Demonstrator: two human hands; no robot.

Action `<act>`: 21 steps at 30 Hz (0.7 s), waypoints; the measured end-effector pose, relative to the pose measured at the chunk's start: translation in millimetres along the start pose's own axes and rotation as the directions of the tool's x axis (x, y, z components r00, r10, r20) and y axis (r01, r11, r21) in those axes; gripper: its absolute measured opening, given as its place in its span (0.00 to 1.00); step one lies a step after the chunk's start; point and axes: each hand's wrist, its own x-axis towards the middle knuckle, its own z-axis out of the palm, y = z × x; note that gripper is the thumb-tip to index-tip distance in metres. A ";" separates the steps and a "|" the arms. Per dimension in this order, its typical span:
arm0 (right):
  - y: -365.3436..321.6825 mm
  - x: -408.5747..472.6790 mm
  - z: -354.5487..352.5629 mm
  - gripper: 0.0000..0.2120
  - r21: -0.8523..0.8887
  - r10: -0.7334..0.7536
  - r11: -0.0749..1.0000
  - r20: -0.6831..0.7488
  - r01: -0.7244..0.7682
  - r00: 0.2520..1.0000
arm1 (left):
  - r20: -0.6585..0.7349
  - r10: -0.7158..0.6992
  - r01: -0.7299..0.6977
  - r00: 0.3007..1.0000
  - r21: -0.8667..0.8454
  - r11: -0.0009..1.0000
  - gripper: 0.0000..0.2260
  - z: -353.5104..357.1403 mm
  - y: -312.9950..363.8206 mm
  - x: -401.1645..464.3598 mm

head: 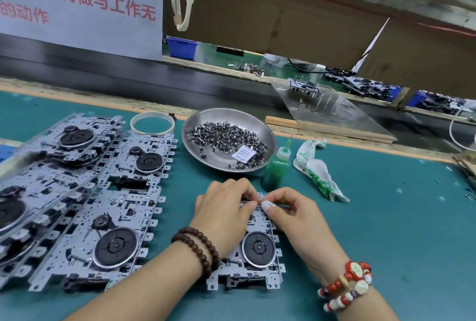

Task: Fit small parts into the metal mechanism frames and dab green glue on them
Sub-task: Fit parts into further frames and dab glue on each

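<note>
While left hand and right hand pinch an unseen small part over the grey metal mechanism frame, seating demands square alignment

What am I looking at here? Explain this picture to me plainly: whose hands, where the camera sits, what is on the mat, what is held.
No machine here: a person works with bare hands, filmed by a camera worn on the head, looking down. The left hand and right hand meet over the far end of a metal frame on the green mat, fingertips pinched as if on a small part too tiny to see. More frames lie stacked to the left. Behind stand a steel dish of small parts, a green glue bottle and a stained rag.
</note>
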 end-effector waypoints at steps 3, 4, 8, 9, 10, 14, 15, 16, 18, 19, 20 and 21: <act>-0.7 -0.3 1.1 0.06 -0.013 -0.005 1.000 -0.008 0.005 1.000 | 0.006 -0.012 0.012 1.000 -0.005 1.000 0.08 -1.0 0.9 1.0; -0.9 -0.4 1.6 0.06 -0.019 -0.006 1.000 -0.013 0.005 1.000 | 0.008 -0.016 0.016 1.000 -0.007 1.000 0.10 -1.1 1.1 1.2; -3.1 -1.9 3.0 0.07 -0.037 -0.012 0.999 -0.036 0.010 0.999 | 0.024 -0.027 0.028 0.999 -0.017 0.999 0.10 -2.2 2.1 1.7; -3.7 -2.2 3.3 0.07 -0.042 -0.012 0.999 -0.039 0.010 0.999 | 0.025 -0.032 0.032 0.999 -0.020 0.999 0.10 -2.3 2.3 1.7; -4.1 -2.5 3.3 0.07 -0.045 -0.012 0.999 -0.042 0.010 0.999 | 0.024 -0.035 0.036 0.999 -0.023 0.999 0.10 -2.4 2.5 1.8; -3.6 -4.1 3.7 0.06 -0.033 -0.007 0.999 -0.035 0.006 0.999 | 0.009 -0.045 0.045 0.999 -0.032 0.998 0.10 -1.7 3.1 2.5; -3.5 -5.1 3.7 0.06 -0.024 -0.002 1.000 -0.027 0.001 1.000 | 0.004 -0.048 0.048 0.999 -0.035 0.998 0.10 -1.5 3.1 2.1; -3.8 -5.7 3.6 0.06 -0.011 0.004 1.000 -0.020 -0.004 1.000 | -0.002 -0.049 0.049 0.999 -0.037 0.998 0.10 -1.6 3.2 2.0; -5.0 -6.3 3.0 0.06 0.010 0.024 1.000 -0.006 -0.024 1.000 | -0.007 -0.050 0.050 0.999 -0.040 0.998 0.10 -1.4 3.1 1.4; -5.8 -6.1 2.6 0.06 0.018 0.037 0.999 0.002 -0.037 0.999 | -0.009 -0.050 0.050 0.999 -0.041 0.998 0.10 -1.3 3.0 1.2; -6.5 -5.6 2.4 0.06 0.028 0.049 0.998 0.009 -0.049 0.999 | -0.011 -0.050 0.050 0.999 -0.040 0.998 0.10 -1.3 2.9 1.4; -7.0 -5.2 2.3 0.07 0.037 0.059 0.998 0.015 -0.060 0.998 | -0.013 -0.049 0.049 0.999 -0.039 0.998 0.10 -1.1 2.6 1.6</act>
